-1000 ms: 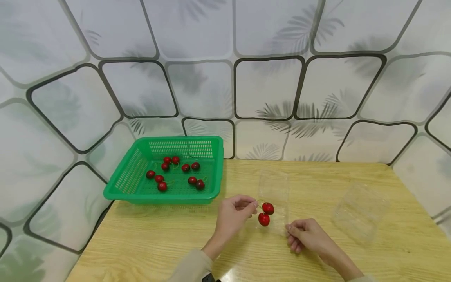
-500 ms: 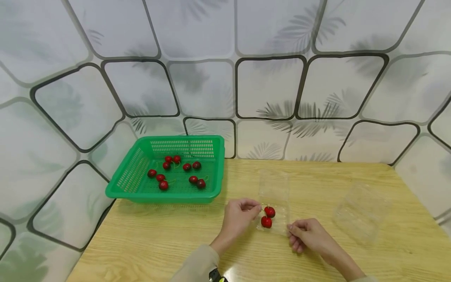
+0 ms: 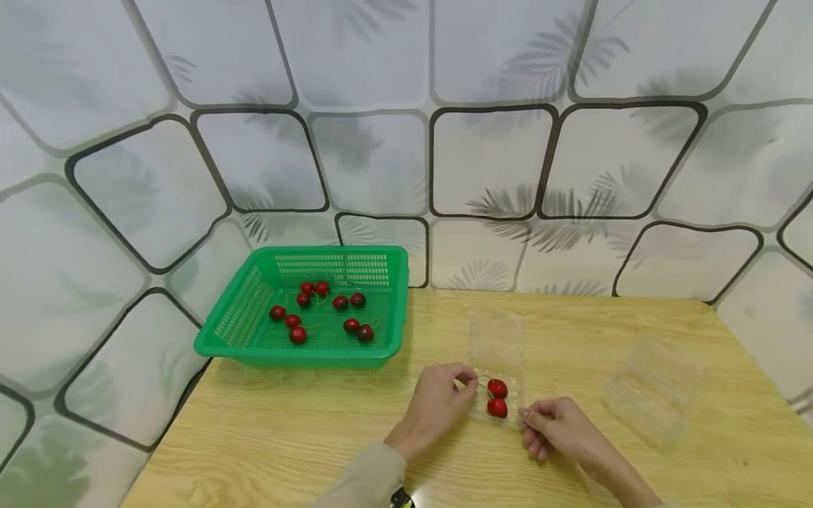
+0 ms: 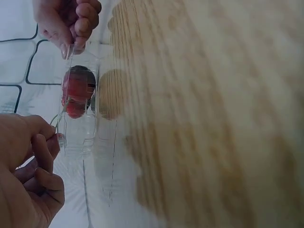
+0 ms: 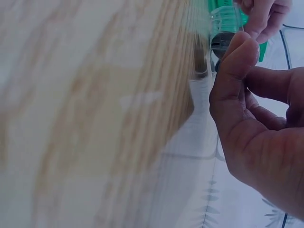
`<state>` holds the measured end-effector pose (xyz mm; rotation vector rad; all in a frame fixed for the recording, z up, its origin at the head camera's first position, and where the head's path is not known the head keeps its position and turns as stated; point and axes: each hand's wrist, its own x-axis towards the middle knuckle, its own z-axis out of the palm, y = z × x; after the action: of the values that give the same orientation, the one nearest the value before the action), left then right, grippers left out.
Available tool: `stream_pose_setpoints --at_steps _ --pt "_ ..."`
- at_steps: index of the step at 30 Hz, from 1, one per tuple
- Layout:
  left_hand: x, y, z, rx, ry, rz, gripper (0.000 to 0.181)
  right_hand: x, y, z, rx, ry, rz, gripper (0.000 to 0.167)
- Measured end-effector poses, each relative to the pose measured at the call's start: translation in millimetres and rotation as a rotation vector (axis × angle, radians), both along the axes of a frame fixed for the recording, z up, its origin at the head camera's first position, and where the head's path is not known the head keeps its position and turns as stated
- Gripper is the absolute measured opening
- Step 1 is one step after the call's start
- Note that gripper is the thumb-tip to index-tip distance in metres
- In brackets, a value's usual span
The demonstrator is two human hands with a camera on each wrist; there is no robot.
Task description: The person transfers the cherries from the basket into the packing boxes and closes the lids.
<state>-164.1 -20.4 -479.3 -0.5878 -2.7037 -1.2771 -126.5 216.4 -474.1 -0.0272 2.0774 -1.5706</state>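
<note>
Two red cherries (image 3: 497,408) on thin green stems lie within the front half of a clear plastic clamshell box (image 3: 496,335), its lid laid back. My left hand (image 3: 441,406) pinches their stems at the box's left edge. On the other side, my right hand (image 3: 559,427) holds the box's right edge between thumb and finger. The left wrist view shows the cherries (image 4: 78,90) through the clear wall, the left fingers at the stem end. In the right wrist view, the right hand (image 5: 256,118) hides most of the box.
A green plastic basket (image 3: 292,358) with several more cherries stands at the back left of the wooden table (image 3: 286,437). Another clear plastic box (image 3: 654,388), hard to make out, is to the right. A patterned wall covering (image 3: 489,162) rises behind the table.
The left hand has moved right and slightly toward me, bringing the cherries from the box's left side further into it. The right hand has kept its hold on the box edge.
</note>
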Motion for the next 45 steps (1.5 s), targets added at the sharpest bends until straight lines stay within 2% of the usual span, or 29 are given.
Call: stream_pose_setpoints --at_steps 6,12,19,29,33,39,45 --pt "-2.2 7.2 -0.1 -0.135 0.052 -0.011 0.009 1.3 -0.7 0.2 -0.020 -0.001 0.011 0.029" --pt "-3.9 12.2 -1.1 -0.221 0.134 -0.015 0.008 0.7 -1.7 0.1 -0.029 -0.007 0.010 0.028" --pt "-4.7 14.9 0.8 -0.304 0.193 -0.012 0.008 -0.4 -2.4 1.5 -0.019 -0.014 0.006 0.029" --pt "-3.9 15.1 -0.9 -0.487 0.313 -0.020 0.008 0.2 -4.3 1.4 -0.007 -0.013 -0.006 0.028" --pt "-2.9 15.5 0.6 -0.522 0.309 -0.016 0.009 0.7 -4.7 1.4 -0.002 -0.012 -0.014 0.028" --pt "0.7 13.4 12.4 -0.496 0.288 -0.032 0.008 0.8 -4.9 1.6 0.006 -0.017 -0.017 0.028" --pt "7.0 5.4 41.7 -0.391 0.263 -0.062 0.008 0.3 -3.8 2.4 0.012 -0.025 -0.015 0.030"
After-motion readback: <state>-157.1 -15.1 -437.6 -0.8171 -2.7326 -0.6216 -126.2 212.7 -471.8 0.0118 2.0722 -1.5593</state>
